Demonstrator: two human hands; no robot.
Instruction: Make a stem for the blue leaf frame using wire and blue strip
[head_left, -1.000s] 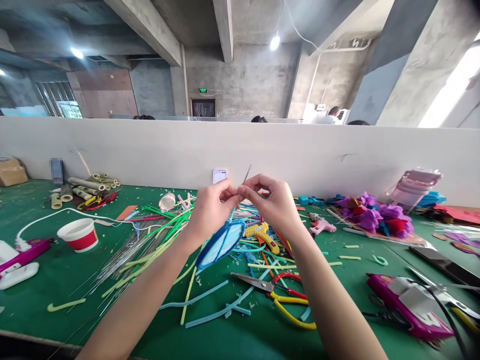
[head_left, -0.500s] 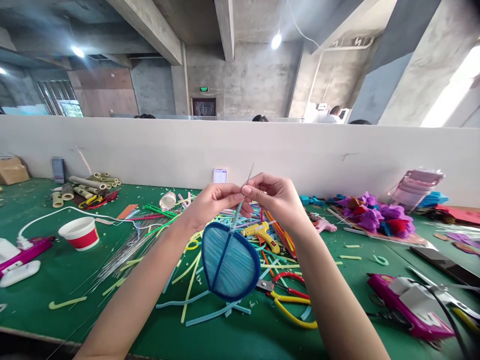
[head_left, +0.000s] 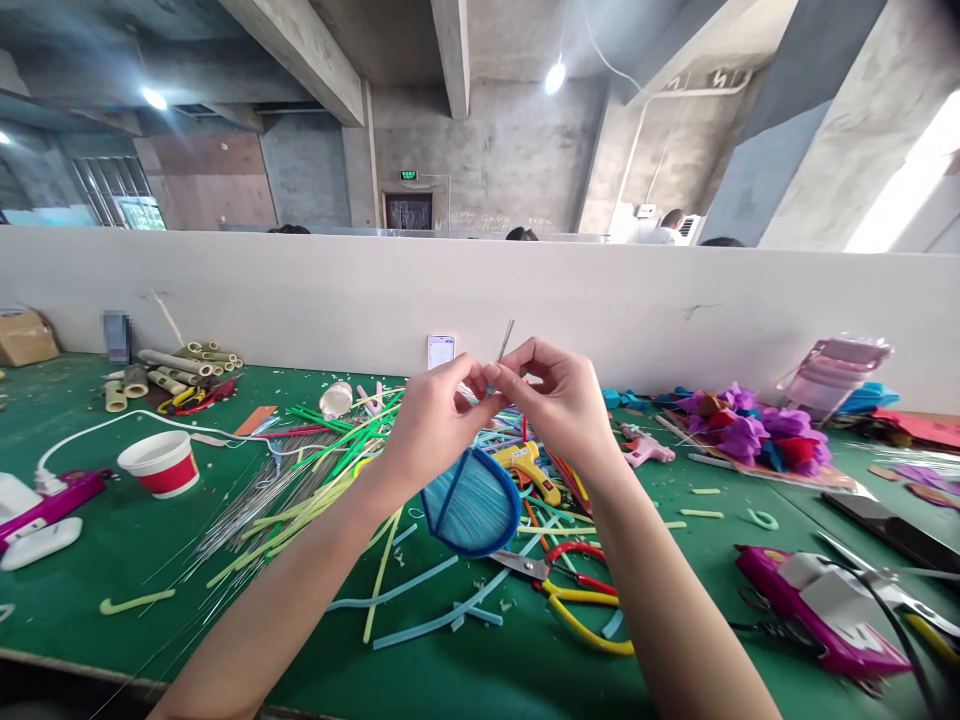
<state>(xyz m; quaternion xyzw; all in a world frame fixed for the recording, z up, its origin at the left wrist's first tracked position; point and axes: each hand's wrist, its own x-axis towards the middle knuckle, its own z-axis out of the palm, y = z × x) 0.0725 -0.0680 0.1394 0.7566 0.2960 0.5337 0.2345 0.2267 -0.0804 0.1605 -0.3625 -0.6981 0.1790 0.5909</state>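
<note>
My left hand [head_left: 435,420] and my right hand [head_left: 561,400] meet above the green table [head_left: 112,560], both pinched on the thin wire stem [head_left: 505,342] of a blue leaf-shaped piece [head_left: 474,503]. The stem's tip sticks up between the fingertips. The blue piece hangs below the hands, tilted, its striped face and dark blue rim turned toward me. Under it lie scissors [head_left: 525,566] and a yellow glue gun [head_left: 529,465] among several coloured strips [head_left: 330,465].
A red-and-white cup [head_left: 160,464], a bundle of thin wires [head_left: 255,500] and rolled tubes [head_left: 180,365] lie at left. Pink glue guns [head_left: 817,605] and purple paper flowers [head_left: 750,435] are at right. A phone [head_left: 440,351] leans on the white partition [head_left: 675,310].
The blue piece turned from edge-on to face-on, then swung up and tilted closer under my hands. Both hands rose slightly and stayed pinched on the stem.
</note>
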